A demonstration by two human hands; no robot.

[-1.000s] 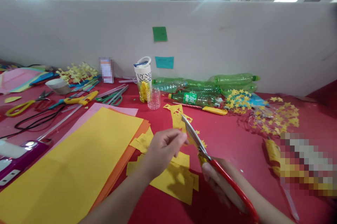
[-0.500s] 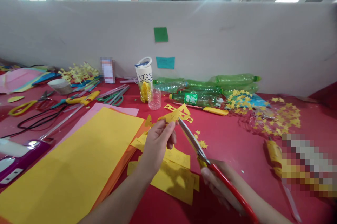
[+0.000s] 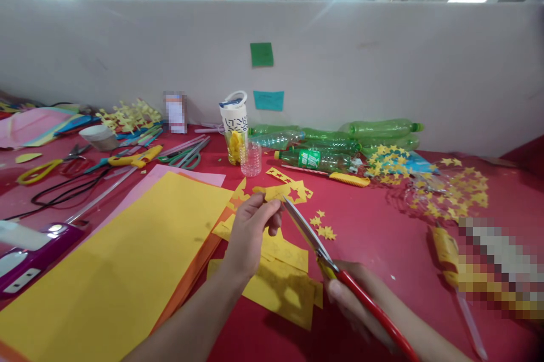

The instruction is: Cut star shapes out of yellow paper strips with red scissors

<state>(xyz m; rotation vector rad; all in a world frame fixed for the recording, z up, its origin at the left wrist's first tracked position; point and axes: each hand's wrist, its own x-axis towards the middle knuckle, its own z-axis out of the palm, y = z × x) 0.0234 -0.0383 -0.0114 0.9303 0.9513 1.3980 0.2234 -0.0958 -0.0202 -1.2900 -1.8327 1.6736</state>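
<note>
Pinched in my left hand (image 3: 253, 231) is a small piece of yellow paper (image 3: 274, 195), held above the table. My right hand (image 3: 359, 302) grips the red-handled scissors (image 3: 314, 237), whose blade tips meet the edge of that piece near my left fingertips. The blades look nearly closed. Below my hands lie several yellow paper pieces (image 3: 283, 288). A small group of cut yellow stars (image 3: 325, 231) rests right of the blades. Behind my left fingers are yellow scraps with star-shaped holes (image 3: 300, 191).
Yellow sheets (image 3: 123, 254) are stacked at left, beside a purple power strip (image 3: 38, 260). A clear cup (image 3: 251, 159), a white tumbler (image 3: 233, 124) and green bottles (image 3: 323, 161) line the back. Yellow stars on stems (image 3: 453, 192) and a yellow glue gun (image 3: 445, 248) lie right.
The piece in my left hand has turned and now shows less of its surface. The scissor tips have shifted slightly left and down, and the blades look closer together.
</note>
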